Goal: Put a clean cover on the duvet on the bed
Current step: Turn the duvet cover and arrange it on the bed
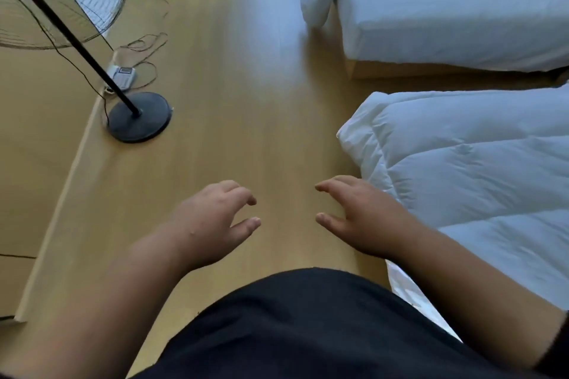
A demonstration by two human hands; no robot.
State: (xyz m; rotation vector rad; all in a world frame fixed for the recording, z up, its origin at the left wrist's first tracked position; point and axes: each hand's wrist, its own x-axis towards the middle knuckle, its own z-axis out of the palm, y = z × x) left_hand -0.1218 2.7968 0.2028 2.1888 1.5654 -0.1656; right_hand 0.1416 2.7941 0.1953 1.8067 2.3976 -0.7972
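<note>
Duvet (pixel 480 163) lying bare at 3 o'clock, corner overhanging floor (pixel 246 86). Left hand (pixel 212 221) and right hand (pixel 363 218) hovering, fingers loosely spread, holding nothing. Risk: duvet sliding down if tugged.

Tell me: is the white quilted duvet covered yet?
Bare: the white quilted duvet shows its stitched quilting, and both hands, left and right, hold nothing.

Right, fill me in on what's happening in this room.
A person stands on the wooden floor between a standing fan and two beds. Both the left hand and the right hand are held out in front, open and holding nothing. A bare white quilted duvet lies beside the right hand, untouched. No clean cover is in view.
</note>
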